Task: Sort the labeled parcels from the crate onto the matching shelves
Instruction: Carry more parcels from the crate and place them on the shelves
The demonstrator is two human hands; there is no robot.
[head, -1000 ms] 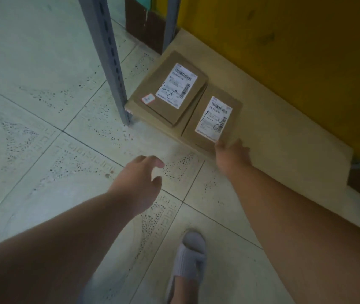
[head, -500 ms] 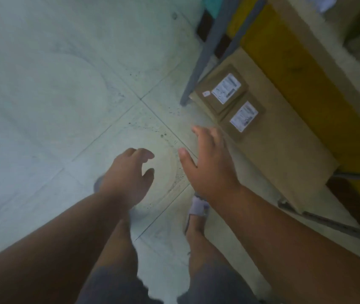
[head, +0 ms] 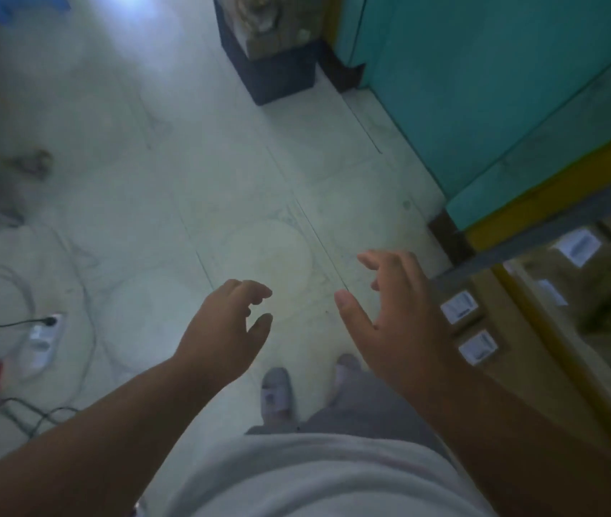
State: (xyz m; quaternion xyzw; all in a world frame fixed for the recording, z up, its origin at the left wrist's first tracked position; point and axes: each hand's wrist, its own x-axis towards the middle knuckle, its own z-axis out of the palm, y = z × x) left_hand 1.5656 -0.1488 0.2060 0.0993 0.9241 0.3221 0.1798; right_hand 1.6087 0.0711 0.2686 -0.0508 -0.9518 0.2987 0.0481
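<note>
Parcels (head: 460, 307) with white labels were seen lying side by side on the low shelf (head: 527, 382) at the right. Nothing was held: the left hand (head: 222, 333) was loosely curled over the floor, the right hand (head: 397, 319) spread wide, each grip bare. No crate could be made out. Cables (head: 35, 412) were sprawled beside a power strip (head: 44, 339) at the left; a foot could be snagged there, it was judged, should that way be taken. Blur left the labels unreadable, so a mismatched shelf could be chosen.

two flat brown cardboard parcels (head: 462, 311) (head: 479, 347) with white labels lie flat, side by side and touching, on the low tan shelf board (head: 542, 371).
</note>
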